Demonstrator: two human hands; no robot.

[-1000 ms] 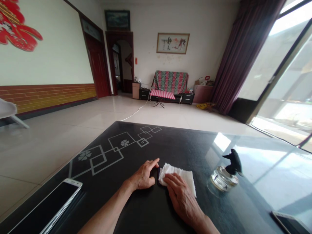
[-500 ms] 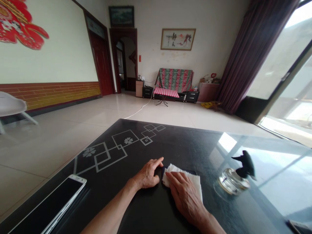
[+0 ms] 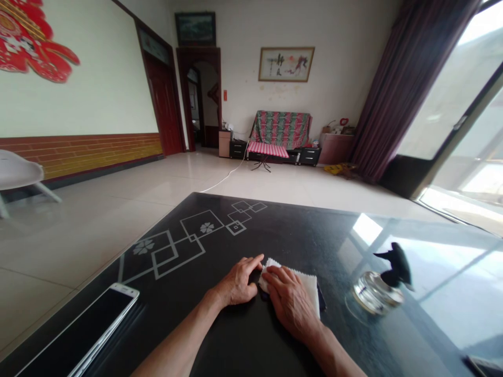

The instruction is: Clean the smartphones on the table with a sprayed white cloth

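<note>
My right hand (image 3: 293, 303) presses a folded white cloth (image 3: 311, 285) with pinked edges down onto a thin dark flat object (image 3: 322, 299). Most of that object is covered, so I cannot tell its kind; a dark strip shows beyond the cloth on the right. My left hand (image 3: 238, 283) rests on the table at the object's left side, index finger stretched forward and thumb apart. Its fingertips are close to the cloth's left corner; whether they touch the object is unclear. To the right stands a clear spray bottle (image 3: 377, 293) with a black trigger head (image 3: 395, 265).
The glossy black table (image 3: 286, 230) carries a grey pattern of squares and flowers. A white smartphone (image 3: 86, 330) lies at the left, and another device (image 3: 483, 365) at the lower right edge. Beyond are a white chair (image 3: 19, 173) and a small checked-top table (image 3: 268, 150).
My right hand has slid the cloth slightly left and away from me over the dark object, baring its right edge. My left hand stays almost in place.
</note>
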